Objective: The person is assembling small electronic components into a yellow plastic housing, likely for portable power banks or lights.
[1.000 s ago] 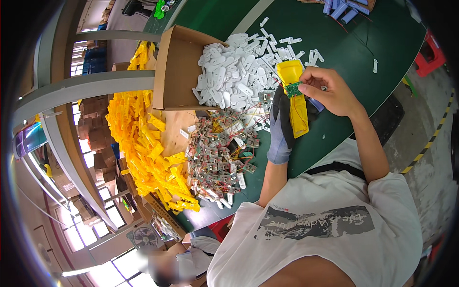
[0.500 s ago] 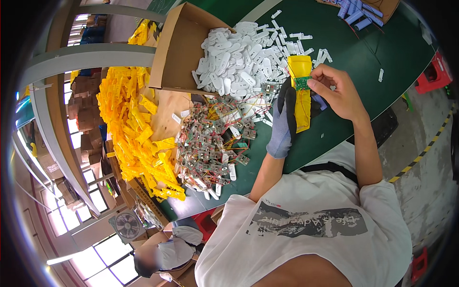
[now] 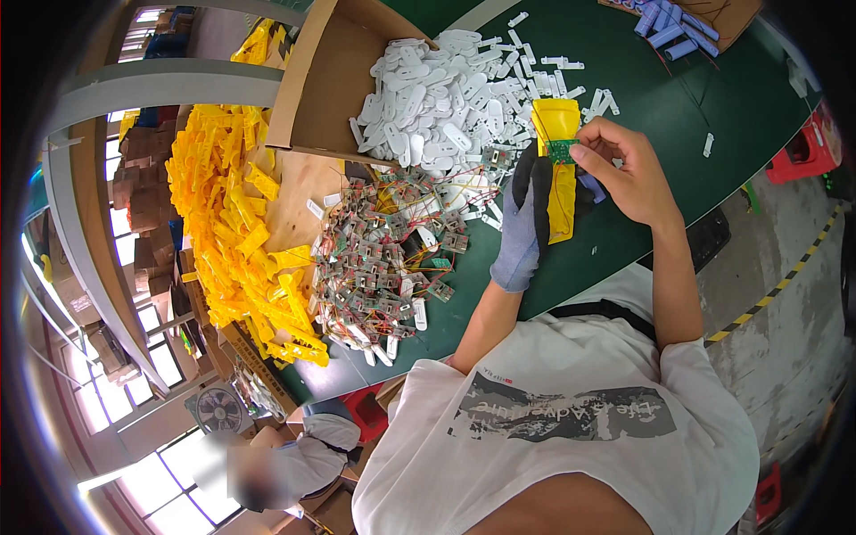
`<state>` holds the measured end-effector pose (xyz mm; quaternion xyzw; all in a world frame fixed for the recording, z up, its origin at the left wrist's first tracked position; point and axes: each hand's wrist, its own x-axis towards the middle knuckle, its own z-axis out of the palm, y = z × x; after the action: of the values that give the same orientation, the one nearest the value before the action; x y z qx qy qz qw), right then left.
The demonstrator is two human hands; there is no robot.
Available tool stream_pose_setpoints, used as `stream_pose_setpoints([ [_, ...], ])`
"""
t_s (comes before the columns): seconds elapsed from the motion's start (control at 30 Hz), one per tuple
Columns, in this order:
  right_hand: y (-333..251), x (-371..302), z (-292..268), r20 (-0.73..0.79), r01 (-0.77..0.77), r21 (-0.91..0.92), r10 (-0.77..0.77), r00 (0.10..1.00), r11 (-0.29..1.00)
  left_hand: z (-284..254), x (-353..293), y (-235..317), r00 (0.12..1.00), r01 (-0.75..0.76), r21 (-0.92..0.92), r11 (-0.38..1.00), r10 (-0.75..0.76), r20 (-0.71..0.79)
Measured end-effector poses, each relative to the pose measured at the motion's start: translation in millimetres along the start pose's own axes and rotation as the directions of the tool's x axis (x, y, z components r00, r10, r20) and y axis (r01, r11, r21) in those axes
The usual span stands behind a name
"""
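Note:
My left hand [image 3: 526,209], in a grey-blue glove with dark fingers, is closed round a long yellow plastic casing [image 3: 561,214]. A small green circuit board [image 3: 559,152] lies across the upper part of that casing. Bare, my right hand [image 3: 631,174] pinches the board's right edge between thumb and forefinger. A thin wire runs beside the board along the casing. Behind the casing, a bluish-purple piece [image 3: 590,187] partly shows; its full shape is hidden. Left of my gloved hand lies a heap of wired electronic modules [image 3: 379,259].
White plastic pieces [image 3: 446,98] spill from an open cardboard box [image 3: 325,89] onto the green table [image 3: 660,107]. Yellow casings [image 3: 223,223] are piled at the left. Purple wired cylinders [image 3: 669,34] lie at the far right. Another person [image 3: 312,459] sits at the lower left.
The whole view has shifted slightly, with the piles now a little farther left. Both hands keep the same hold on the casing and board.

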<state>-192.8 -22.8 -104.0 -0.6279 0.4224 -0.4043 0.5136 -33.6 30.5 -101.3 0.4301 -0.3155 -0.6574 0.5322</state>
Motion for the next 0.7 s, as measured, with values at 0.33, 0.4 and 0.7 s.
stream_pose_setpoints([
  [0.33,-9.9,-0.8,10.8,-0.001,0.155,-0.037,-0.155,0.988,0.987,-3.4,2.3,-13.8,0.989,-0.055,0.120,0.991,0.070,-0.127],
  [0.4,-11.8,-2.2,10.6,-0.045,0.128,-0.107,-0.134,0.990,0.986,-2.6,1.9,-14.1,0.988,-0.087,0.153,0.984,0.105,-0.112],
  [0.7,-12.1,-3.2,34.7,-0.141,0.169,-0.362,-0.233,0.962,0.917,2.6,-6.1,-9.8,0.970,-0.137,0.186,0.973,0.170,-0.176],
])
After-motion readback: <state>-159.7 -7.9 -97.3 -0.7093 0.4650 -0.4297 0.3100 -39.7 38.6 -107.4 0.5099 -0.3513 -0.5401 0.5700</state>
